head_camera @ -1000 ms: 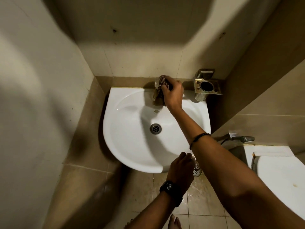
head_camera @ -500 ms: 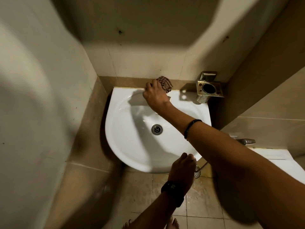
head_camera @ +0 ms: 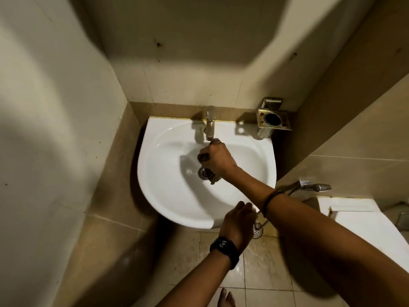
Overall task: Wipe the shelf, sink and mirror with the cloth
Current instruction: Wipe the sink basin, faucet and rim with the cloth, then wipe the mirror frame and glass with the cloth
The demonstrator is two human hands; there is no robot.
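The small dark checked cloth [head_camera: 203, 157] is bunched inside the right hand [head_camera: 219, 160], whose fingers are closed round it. It sits low in the white ceramic sink [head_camera: 168, 196] — just over the metal drain [head_camera: 201, 172], below the steel tap [head_camera: 210, 124]. Judged soft, light and limp: hold it as a wad in the palm, loose ends tucked in. The left hand [head_camera: 238, 219] lies at the sink's front rim — gripping or merely resting, cannot tell.
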